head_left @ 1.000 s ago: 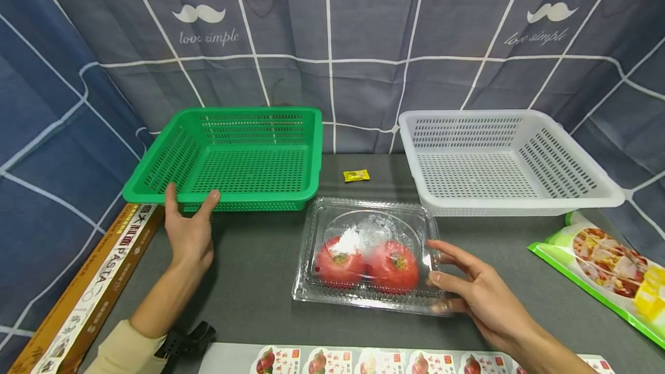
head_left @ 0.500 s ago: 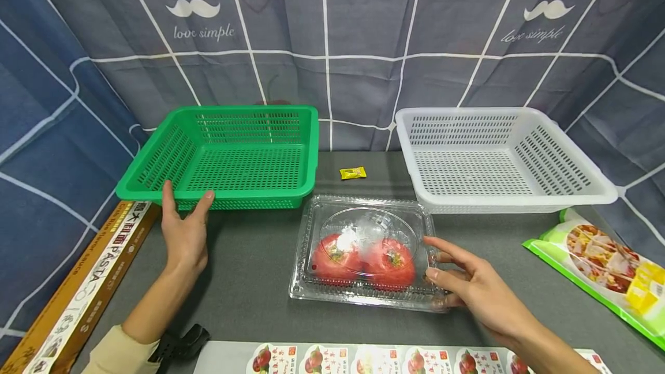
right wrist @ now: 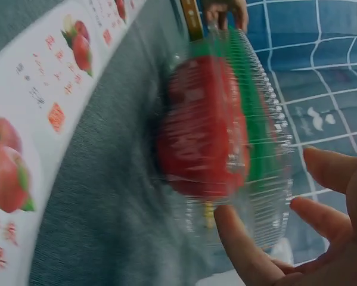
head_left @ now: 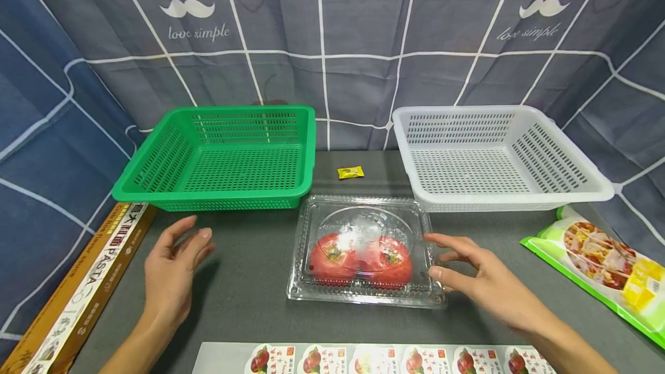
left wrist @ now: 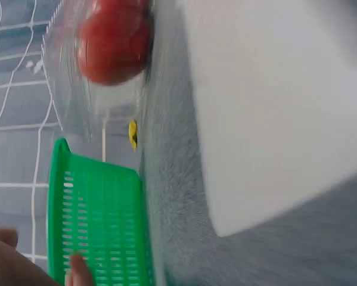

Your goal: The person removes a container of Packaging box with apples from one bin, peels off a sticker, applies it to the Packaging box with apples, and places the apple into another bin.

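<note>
A clear plastic clamshell box (head_left: 363,296) sits on the grey table in the head view, two red tomatoes (head_left: 332,258) showing through its lid. At its right edge is my right hand (head_left: 490,281), thumb and index finger extended and spread, fingertips right at the box's side. The right wrist view shows the same fingers (right wrist: 241,244) close to the ridged rim, none wrapped round it. My left hand (head_left: 171,273) hovers over the table in front of the green basket (head_left: 239,196), fingers loosely bent, holding nothing. The left wrist view is blurred, with fingertips at its lower left.
A white basket (head_left: 514,199) stands at the back right, a small yellow wrapped packet (head_left: 350,172) between the baskets. A long pasta box (head_left: 98,281) lies at left, a green food bag (head_left: 597,264) at right. A sheet of fruit stickers (head_left: 223,356) lies along the front.
My left hand has let go of the green basket's front rim and come back toward me, its fingers bending. My right hand stays at the clamshell's right edge; the view shifts slightly.
</note>
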The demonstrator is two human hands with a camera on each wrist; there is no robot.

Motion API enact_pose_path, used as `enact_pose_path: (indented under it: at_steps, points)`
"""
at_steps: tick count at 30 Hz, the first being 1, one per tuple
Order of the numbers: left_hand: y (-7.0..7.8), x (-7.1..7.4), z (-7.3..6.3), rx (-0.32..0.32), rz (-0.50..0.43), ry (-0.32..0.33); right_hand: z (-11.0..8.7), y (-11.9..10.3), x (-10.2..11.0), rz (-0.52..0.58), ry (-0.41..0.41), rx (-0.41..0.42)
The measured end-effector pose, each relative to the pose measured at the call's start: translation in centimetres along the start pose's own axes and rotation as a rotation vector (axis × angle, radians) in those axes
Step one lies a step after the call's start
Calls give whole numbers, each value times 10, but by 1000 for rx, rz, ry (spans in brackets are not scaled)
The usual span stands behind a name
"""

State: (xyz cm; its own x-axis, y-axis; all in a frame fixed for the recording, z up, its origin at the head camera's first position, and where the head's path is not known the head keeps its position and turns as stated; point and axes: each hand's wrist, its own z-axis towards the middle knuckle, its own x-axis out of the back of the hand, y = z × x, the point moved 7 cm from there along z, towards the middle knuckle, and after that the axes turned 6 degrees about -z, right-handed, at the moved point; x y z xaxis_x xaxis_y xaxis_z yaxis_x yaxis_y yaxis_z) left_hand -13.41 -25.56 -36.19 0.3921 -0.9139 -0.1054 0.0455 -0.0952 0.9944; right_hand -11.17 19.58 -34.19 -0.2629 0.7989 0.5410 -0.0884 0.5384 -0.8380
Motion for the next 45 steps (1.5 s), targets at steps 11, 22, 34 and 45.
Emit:
enact_pose_path:
  at_steps: [11, 22, 34, 45]
  points:
    - [-30, -7, -54, 163, 587, -515, -15, -47, -5, 1, 214, 234]
    - [-50, 2, -69, -41, 599, -887, -8, -74, -94, 343, -110, 332]
    - [-55, 2, -81, -557, 828, -947, 16, -94, -191, 283, -351, 369]
    - [-55, -7, -76, -335, 774, -1056, 24, -101, -240, 80, -433, 444]
